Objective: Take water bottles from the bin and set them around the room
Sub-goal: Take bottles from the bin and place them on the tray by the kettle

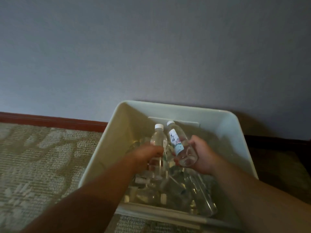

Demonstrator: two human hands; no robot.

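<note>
A person's two bare forearms reach forward and down into a white bin (235, 128) that sits on a patterned carpet (42, 157) against a grey wall (151, 47). A dark red skirting board (50, 121) runs along the foot of the wall to the left of the bin. The left hand (148, 154) is closed around the middle of a clear bottle (157, 140) with a white cap, held nearly upright above the bin's contents. The right hand (200, 155) grips the lower part of a second bottle (176, 138), which has a white cap and a pale label with dark writing too small to read; this bottle tilts so its cap leans to the upper left and its clear base faces the camera. The two held bottles are just beside each other, caps near one another, over the centre of the bin. Below them, more clear bottles (198, 190) lie jumbled on their sides across the bin's floor, some with white caps showing. The light is dim and the lower bin is shadowed.
</note>
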